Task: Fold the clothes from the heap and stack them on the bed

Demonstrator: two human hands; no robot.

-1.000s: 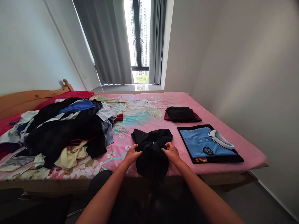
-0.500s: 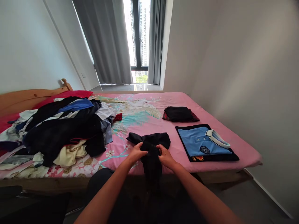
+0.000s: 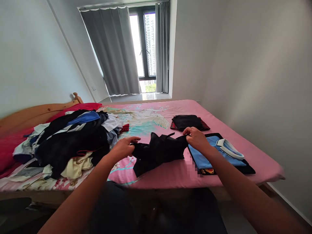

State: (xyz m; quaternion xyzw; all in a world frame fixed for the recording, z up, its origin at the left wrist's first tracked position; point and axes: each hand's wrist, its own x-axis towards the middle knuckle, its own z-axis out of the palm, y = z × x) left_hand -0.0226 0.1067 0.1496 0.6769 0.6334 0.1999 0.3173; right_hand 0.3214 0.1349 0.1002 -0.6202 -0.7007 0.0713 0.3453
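Left hand [image 3: 123,147] and right hand [image 3: 197,139] pinch opposite ends of a black garment [image 3: 162,149] over pink bedding [image 3: 168,175].

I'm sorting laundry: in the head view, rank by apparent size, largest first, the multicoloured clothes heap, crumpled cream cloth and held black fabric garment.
1. Multicoloured clothes heap
2. Black fabric garment
3. Crumpled cream cloth
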